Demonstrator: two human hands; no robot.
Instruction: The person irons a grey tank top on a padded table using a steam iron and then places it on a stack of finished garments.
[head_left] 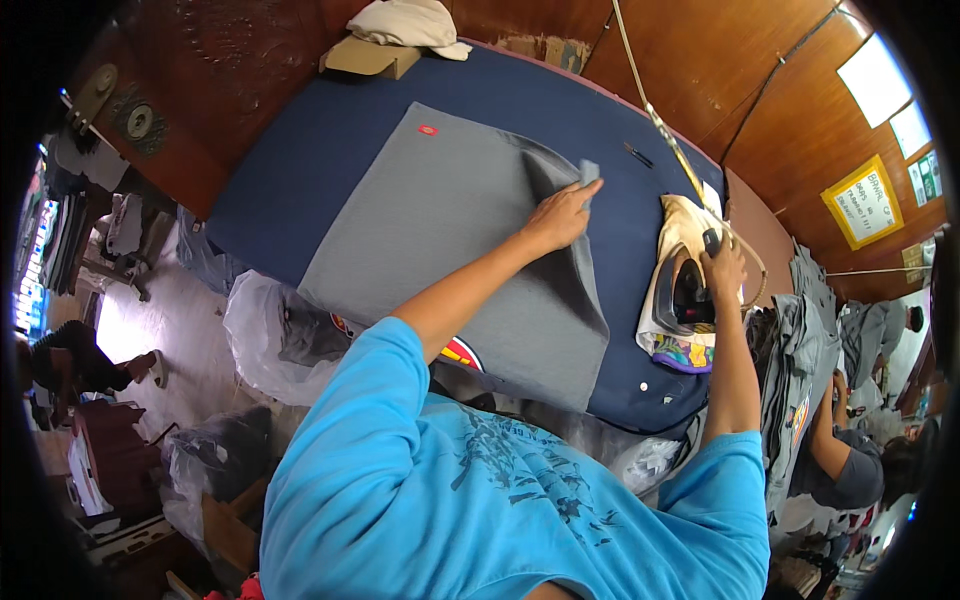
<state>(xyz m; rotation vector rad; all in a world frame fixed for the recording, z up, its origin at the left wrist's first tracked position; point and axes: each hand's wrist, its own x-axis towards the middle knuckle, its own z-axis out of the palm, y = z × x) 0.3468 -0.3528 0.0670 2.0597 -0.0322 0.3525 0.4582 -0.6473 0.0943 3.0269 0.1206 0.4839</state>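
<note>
A large grey cloth (450, 230) lies spread over the dark blue padded table, with a small red label near its far left corner. Its near edge hangs over the front of the table. My left hand (560, 217) is closed on the cloth's right side, which is lifted into a fold; a lighter grey bit sticks up beyond the fingers. To the right, my right hand (724, 268) grips the handle of a clothes iron (686, 300). The iron sits on a folded cream cloth (682, 222) with a colourful printed end.
A cord (672, 142) runs down from above toward the iron. A small dark pen-like tool (638, 155) lies on the table (290, 180). At the back stands a cardboard box (372, 58) under pale cloth. Grey garments (800, 350) hang at right, near another person (850, 460).
</note>
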